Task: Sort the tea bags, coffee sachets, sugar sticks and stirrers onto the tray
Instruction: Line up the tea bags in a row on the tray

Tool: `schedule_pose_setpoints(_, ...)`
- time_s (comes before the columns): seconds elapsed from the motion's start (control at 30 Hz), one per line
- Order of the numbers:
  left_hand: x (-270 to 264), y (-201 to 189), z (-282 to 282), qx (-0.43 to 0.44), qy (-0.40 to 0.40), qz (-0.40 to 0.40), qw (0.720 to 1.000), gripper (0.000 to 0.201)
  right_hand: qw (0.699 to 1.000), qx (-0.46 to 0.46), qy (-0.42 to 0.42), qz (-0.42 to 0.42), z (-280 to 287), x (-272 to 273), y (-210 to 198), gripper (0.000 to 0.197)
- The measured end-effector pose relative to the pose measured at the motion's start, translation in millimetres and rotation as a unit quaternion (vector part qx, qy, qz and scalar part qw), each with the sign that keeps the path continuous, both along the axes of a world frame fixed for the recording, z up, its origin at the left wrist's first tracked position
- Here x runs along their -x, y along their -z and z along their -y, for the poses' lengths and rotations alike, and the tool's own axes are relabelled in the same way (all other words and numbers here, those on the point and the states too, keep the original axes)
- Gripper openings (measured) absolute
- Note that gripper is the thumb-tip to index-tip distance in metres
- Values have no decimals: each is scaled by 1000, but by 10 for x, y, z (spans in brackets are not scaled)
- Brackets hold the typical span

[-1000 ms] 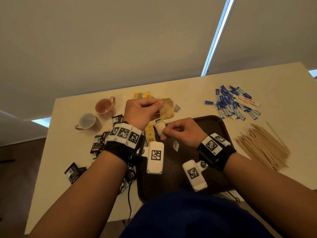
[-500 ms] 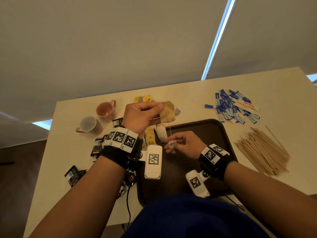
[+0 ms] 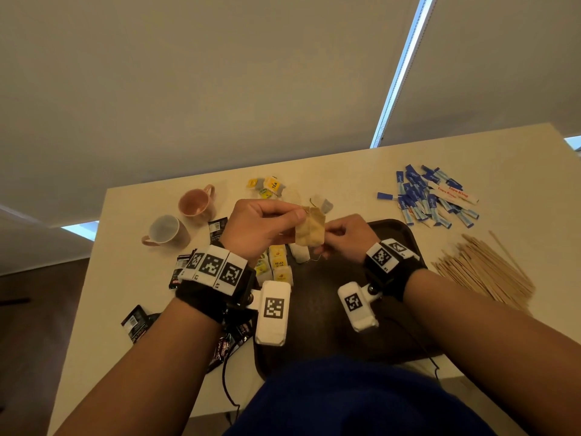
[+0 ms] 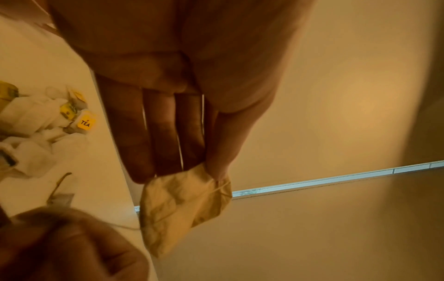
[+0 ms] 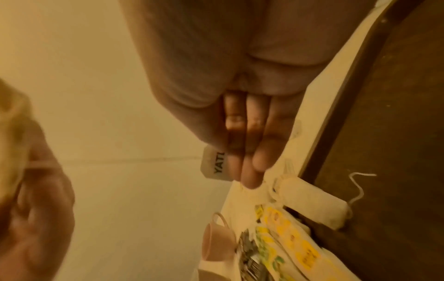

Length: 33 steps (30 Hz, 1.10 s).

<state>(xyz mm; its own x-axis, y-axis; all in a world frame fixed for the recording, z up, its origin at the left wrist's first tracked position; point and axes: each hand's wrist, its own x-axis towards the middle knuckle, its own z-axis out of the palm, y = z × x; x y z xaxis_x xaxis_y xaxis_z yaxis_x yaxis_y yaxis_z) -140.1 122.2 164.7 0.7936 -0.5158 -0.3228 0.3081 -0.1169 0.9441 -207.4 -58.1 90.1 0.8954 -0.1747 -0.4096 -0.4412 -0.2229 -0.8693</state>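
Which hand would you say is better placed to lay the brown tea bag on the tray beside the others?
Left, probably. The left hand pinches the brown tea bag itself, above the tea bags lying at the tray edge. The right hand only pinches its paper tag.

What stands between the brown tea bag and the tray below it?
Nothing visible. The brown tea bag, pinched by the left hand, hangs over the tray, beside tea bags already lying there; bare tray lies underneath.
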Motion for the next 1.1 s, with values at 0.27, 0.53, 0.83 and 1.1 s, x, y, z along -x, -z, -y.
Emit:
schedule_pose_setpoints(0.27, 69, 248, -68, -79, 18, -14, 997, 8, 991, 16, 13, 135, 106, -219, -333, 19)
schedule_pose_setpoints(0.53, 52, 453, -90, -138, 39, -2, 990, 6, 976, 21, -1, 217, -20, -203, -482, 10)
schedule_pose_setpoints(0.83, 26, 452, 6, -78, -31, -55, 995, 11, 982, -65, -32, 173, -57, 9, -478, 14)
schedule_pose_setpoints(1.1, 3, 421, 28, -7, -77, -111, 991, 8, 993, -75, 14, 85, -122, 99, -274, 32)
